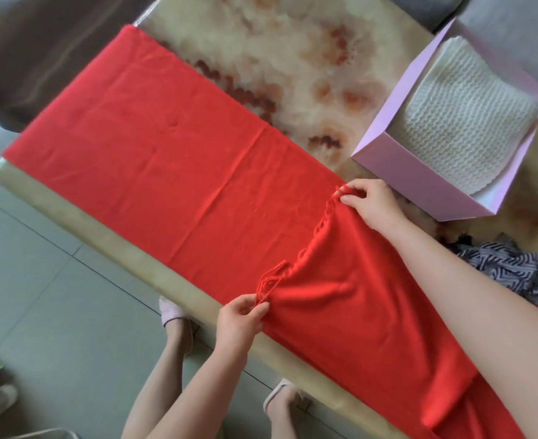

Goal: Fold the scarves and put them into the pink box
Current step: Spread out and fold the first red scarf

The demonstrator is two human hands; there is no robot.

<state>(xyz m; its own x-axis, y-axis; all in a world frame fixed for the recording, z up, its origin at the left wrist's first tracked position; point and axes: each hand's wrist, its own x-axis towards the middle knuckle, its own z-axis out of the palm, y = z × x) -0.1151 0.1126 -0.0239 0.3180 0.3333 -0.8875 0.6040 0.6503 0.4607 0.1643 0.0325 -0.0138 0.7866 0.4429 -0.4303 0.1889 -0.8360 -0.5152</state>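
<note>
Along the table's (293, 74) near edge we pinch the red scarf's (172, 147) fringed end, left hand (240, 318) at the near corner, right hand (369, 201) at the far one. The pink box (413, 179) stands near the right hand; grey floor tiles (55, 280) lie below.

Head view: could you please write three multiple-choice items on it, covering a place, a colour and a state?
1. Where is the white scarf? A in the box; B on a chair; C in a drawer.
2. What colour is the spread scarf? A blue; B red; C green.
3. What is the left hand doing? A pinching the scarf's fringe; B lying flat; C hanging empty.
Answers: 1 A, it lies inside the pink walls; 2 B, red cloth covers the table; 3 A, it grips the fringed end.
</note>
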